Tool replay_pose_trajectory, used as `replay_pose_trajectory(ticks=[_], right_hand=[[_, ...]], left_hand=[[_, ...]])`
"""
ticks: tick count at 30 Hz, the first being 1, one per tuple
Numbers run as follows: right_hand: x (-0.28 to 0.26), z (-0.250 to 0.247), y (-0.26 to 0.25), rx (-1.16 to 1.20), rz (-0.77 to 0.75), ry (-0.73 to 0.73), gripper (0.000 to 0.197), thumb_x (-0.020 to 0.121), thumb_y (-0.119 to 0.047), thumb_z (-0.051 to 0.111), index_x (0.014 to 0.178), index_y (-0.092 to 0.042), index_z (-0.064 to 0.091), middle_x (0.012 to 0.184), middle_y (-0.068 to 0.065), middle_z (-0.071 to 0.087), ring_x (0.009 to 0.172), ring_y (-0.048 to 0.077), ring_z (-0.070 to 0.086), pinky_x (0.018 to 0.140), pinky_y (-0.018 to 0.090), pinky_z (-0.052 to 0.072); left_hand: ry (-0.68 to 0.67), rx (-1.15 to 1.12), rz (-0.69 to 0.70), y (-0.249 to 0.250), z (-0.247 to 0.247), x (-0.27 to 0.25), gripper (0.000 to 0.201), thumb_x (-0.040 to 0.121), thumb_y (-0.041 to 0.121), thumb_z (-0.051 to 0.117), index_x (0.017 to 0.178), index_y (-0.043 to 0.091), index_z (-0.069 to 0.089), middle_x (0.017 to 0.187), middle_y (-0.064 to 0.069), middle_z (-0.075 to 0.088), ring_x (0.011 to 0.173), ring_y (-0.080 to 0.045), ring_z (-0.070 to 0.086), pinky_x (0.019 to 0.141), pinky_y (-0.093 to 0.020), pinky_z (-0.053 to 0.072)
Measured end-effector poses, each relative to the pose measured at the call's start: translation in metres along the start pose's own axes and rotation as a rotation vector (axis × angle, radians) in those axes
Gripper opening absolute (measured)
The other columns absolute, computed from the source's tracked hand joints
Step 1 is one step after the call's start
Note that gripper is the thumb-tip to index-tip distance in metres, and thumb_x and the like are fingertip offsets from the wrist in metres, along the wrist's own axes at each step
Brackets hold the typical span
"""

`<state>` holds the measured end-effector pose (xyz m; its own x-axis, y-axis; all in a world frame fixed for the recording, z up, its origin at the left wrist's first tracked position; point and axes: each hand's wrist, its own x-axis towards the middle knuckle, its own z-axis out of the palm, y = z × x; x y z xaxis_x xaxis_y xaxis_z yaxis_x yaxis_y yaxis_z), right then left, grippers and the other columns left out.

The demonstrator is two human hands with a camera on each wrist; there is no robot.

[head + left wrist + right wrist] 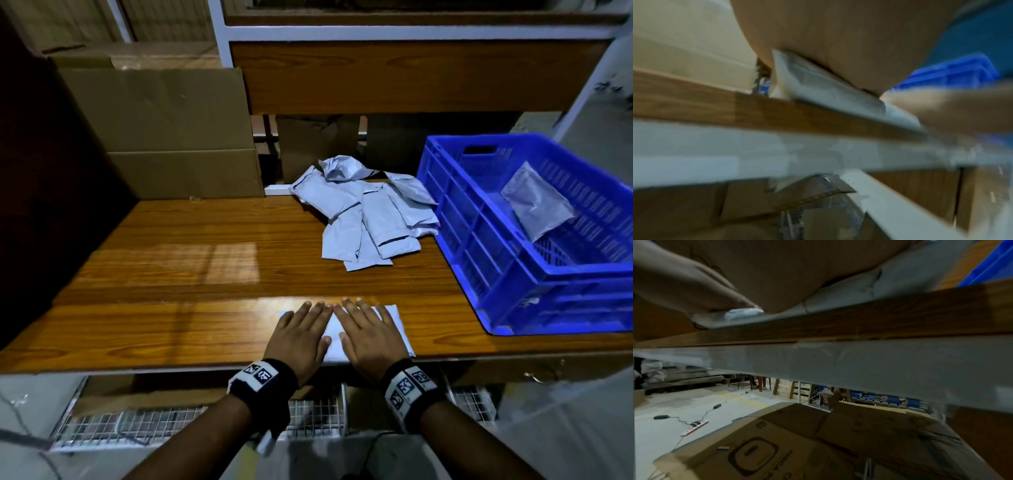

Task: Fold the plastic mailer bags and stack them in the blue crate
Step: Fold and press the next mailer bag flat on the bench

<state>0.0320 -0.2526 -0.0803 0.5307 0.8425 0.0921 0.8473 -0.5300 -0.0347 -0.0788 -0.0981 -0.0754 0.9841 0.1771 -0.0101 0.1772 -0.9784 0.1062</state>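
— What colours are in front of you?
— My table [191,260] is orange-brown wood grain. The mailer [334,334] under my palms is pale grey-white, like the pile of mailers [363,212], some edged with dark lines.
— And the crate [507,274]?
— Bright blue. My wristbands [270,380] are black with black-and-white square markers.

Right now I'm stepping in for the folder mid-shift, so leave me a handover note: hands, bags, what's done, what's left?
Left hand and right hand: both flat, fingers straight, pressing one mailer bag at the near edge of the table; no grip on anything.
Unfolded pile: crumpled at the table's far side, left of the blue crate.
Done: one folded bag lies in the crate.
Left: finish this bag, crate it, then work through the pile.
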Motion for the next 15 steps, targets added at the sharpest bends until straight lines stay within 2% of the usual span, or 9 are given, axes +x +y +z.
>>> replay_pose_trajectory(ticks=[4,10,12,15], right_hand=[[-0.005,0.004,-0.003,-0.002,0.006,0.060,0.052,0.090,-0.039,0.043,0.138,-0.021,0.052,0.144,0.006,0.051,0.128,0.032,0.050,0.107,0.051,0.035],[-0.011,0.007,-0.014,-0.025,0.069,0.087,0.054,0.089,-0.046,0.041,0.133,-0.020,0.057,0.140,0.009,0.054,0.122,0.034,0.052,0.103,0.053,0.037],[-0.010,0.007,-0.017,-0.027,0.087,0.068,0.055,0.089,-0.045,0.039,0.135,-0.020,0.056,0.141,0.009,0.053,0.125,0.035,0.051,0.105,0.054,0.034],[-0.007,0.007,-0.019,-0.031,0.106,0.053,0.055,0.088,-0.044,0.037,0.134,-0.020,0.056,0.140,0.009,0.054,0.126,0.035,0.049,0.106,0.054,0.032]], left_hand=[[0.051,0.062,0.039,0.005,0.013,-0.005,0.060,0.096,0.044,0.030,0.148,0.015,0.034,0.152,-0.004,0.037,0.141,-0.025,0.032,0.111,-0.044,0.018],[0.023,0.097,0.074,0.002,0.011,-0.001,0.060,0.096,0.044,0.028,0.149,0.017,0.033,0.154,-0.005,0.035,0.144,-0.025,0.026,0.114,-0.044,0.012],[0.016,0.118,0.060,0.005,0.008,0.000,0.062,0.094,0.044,0.025,0.149,0.016,0.031,0.154,-0.005,0.034,0.145,-0.025,0.024,0.116,-0.044,0.008],[-0.037,0.197,0.042,0.014,0.001,0.004,0.069,0.091,0.044,0.011,0.153,0.014,0.019,0.159,-0.008,0.020,0.147,-0.027,0.011,0.118,-0.046,-0.001]])
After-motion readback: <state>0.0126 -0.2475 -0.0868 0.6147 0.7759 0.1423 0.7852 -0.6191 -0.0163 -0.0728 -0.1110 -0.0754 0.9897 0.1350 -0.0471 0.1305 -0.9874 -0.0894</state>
